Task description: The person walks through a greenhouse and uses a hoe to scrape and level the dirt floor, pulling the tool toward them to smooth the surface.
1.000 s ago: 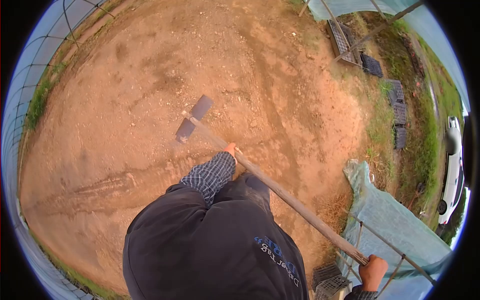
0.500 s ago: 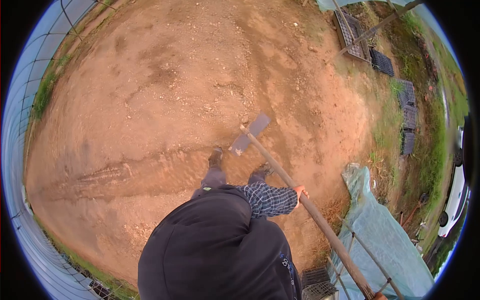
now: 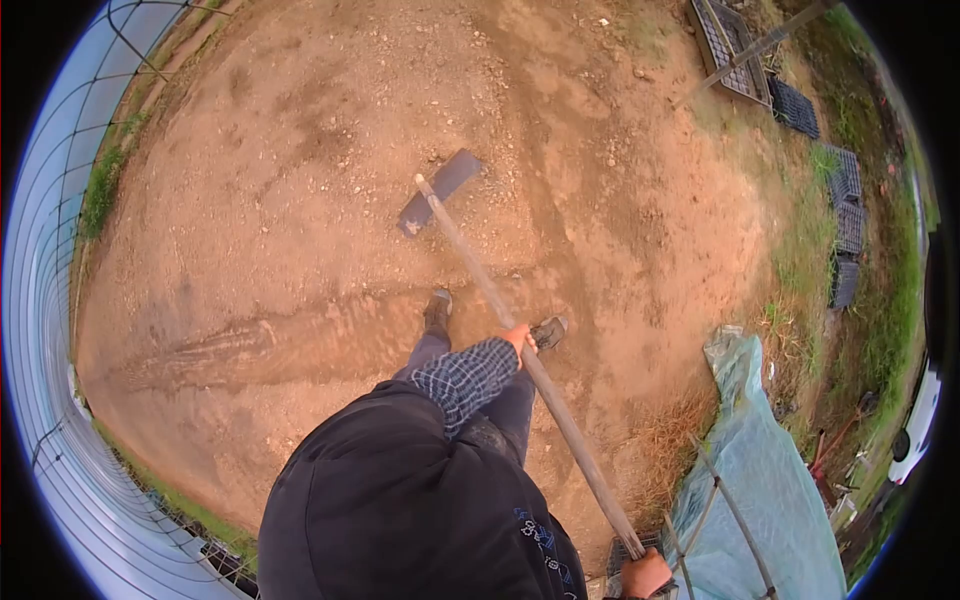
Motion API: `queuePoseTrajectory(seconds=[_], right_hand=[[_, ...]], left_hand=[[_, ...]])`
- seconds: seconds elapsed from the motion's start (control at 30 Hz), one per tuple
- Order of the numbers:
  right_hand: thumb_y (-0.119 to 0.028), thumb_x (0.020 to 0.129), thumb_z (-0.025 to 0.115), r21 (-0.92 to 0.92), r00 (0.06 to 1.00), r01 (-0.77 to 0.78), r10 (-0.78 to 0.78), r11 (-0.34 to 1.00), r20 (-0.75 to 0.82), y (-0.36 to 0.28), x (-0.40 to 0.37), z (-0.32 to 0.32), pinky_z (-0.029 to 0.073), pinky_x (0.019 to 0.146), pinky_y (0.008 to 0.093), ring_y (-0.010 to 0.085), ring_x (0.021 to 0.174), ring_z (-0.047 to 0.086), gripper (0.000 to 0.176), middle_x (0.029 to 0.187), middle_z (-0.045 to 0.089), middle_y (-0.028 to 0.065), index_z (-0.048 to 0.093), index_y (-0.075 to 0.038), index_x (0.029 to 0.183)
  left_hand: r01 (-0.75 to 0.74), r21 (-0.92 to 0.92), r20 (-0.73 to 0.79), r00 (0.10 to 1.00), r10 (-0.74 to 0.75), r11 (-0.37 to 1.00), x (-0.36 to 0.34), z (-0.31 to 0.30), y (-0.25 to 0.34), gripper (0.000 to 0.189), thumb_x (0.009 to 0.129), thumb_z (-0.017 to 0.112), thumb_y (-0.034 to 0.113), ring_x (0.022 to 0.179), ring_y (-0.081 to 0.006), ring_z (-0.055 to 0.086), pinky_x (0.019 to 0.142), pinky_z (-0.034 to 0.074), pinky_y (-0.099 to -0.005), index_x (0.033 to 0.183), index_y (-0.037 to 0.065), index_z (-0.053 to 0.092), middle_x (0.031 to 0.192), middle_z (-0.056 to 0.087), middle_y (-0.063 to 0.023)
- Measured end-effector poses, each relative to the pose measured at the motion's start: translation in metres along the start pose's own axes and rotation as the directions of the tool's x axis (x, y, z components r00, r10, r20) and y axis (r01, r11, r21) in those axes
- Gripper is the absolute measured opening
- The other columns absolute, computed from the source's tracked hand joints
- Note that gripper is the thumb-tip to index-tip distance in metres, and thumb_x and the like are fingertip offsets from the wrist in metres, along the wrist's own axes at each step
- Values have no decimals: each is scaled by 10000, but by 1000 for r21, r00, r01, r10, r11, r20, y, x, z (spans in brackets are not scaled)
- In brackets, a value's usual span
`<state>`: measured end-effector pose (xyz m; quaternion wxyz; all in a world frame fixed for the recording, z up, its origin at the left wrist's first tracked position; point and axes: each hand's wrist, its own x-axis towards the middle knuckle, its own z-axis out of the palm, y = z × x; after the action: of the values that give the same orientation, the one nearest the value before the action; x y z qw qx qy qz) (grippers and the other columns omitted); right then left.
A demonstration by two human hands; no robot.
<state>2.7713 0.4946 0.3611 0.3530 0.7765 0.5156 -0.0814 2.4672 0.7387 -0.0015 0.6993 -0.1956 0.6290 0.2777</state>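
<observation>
A hoe with a long wooden handle [image 3: 575,432] runs diagonally from lower right to upper middle. Its wide, flat metal blade [image 3: 455,180] is over the pebbly soil ahead of my feet, and the handle's tip pokes out past it. My left hand [image 3: 519,340], at the end of a checked sleeve, wraps around the middle of the handle. Near the bottom edge, my right hand [image 3: 646,574] grips the handle's rear end. My two shoes stand apart on the dirt, the right shoe [image 3: 549,332] close beside the handle.
Bare brown soil [image 3: 300,200] spreads ahead and to the left. A pale blue-green plastic sheet [image 3: 765,480] with poles lies at lower right. Black crates [image 3: 845,175] and a larger tray [image 3: 733,50] line the grassy right side. A wire-framed plastic wall [image 3: 50,250] curves along the left.
The hoe blade has moved forward and left, away from my feet. My left hand has swung left with the handle, and my right hand has come further into view.
</observation>
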Motion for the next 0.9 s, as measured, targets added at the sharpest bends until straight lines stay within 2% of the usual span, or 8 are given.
queuePoseTrajectory(seconds=[0.2, 0.27, 0.37, 0.43, 0.57, 0.63, 0.7, 0.9], right_hand=[[-177, 525, 615, 181, 994, 39, -19, 983, -111, -87, 23, -41, 402, 439, 383, 311, 464, 521, 167, 499, 508, 136, 485, -74, 509], [-173, 518, 616, 197, 994, 23, 0, 980, -113, -58, 28, -31, 403, 453, 399, 326, 482, 523, 170, 510, 517, 138, 488, -61, 514], [-171, 497, 621, 146, 998, -37, 43, 989, -35, 0, 35, -36, 409, 482, 415, 344, 514, 526, 175, 522, 525, 156, 501, -45, 516], [-409, 656, 552, -76, 996, 8, -2, 997, 89, 31, 37, -78, 438, 451, 420, 296, 518, 574, 310, 589, 588, 110, 577, -101, 632], [-397, 666, 551, -153, 996, -69, 78, 986, 52, 47, 65, -130, 446, 466, 421, 306, 533, 574, 282, 591, 585, 116, 579, -119, 633], [-399, 662, 559, -209, 999, 46, -45, 977, 10, 58, 99, -129, 454, 466, 407, 296, 533, 579, 273, 579, 584, 114, 583, -128, 644], [-162, 490, 602, -139, 983, 62, -85, 988, -163, 41, 143, -130, 423, 519, 422, 348, 540, 530, 154, 536, 529, 167, 558, -40, 573], [-161, 507, 615, -60, 912, 324, -329, 944, -246, -72, 274, -180, 414, 486, 404, 336, 517, 528, 153, 518, 519, 160, 527, -37, 520]], left_hand=[[-94, -177, -119, 990, 73, 980, -26, -18, 114, 110, 746, 505, 111, 422, -141, 386, 415, 398, -312, 669, 87, 431, 516, 400, -36], [-103, -262, -100, 992, 79, 959, -40, 5, 91, 135, 742, 524, 130, 427, -143, 380, 419, 390, -307, 657, 97, 425, 509, 386, -29], [144, -248, 108, 987, -120, 958, -27, 46, 30, 155, 719, 566, 155, 446, -156, 411, 439, 402, -306, 662, 102, 432, 515, 402, -27], [186, -275, 190, 972, -136, 943, -38, 84, 6, 138, 724, 561, 134, 467, -157, 429, 449, 411, -315, 668, 98, 441, 528, 415, -27], [258, -309, 265, 948, -178, 915, -52, 143, 1, 136, 740, 549, 121, 481, -163, 438, 468, 419, -322, 667, 90, 438, 553, 426, -31], [198, -296, 317, 943, -100, 935, -40, 158, 14, 147, 753, 541, 127, 490, -174, 440, 494, 425, -327, 666, 86, 431, 564, 428, -35], [190, -350, 301, 950, -83, 917, -16, 157, 41, 150, 760, 534, 129, 493, -180, 442, 503, 427, -331, 664, 83, 427, 562, 428, -42], [-122, -499, 165, 959, 232, 858, 17, 103, 181, 191, 769, 518, 145, 546, -215, 466, 524, 432, -338, 639, 70, 400, 559, 422, -78]])
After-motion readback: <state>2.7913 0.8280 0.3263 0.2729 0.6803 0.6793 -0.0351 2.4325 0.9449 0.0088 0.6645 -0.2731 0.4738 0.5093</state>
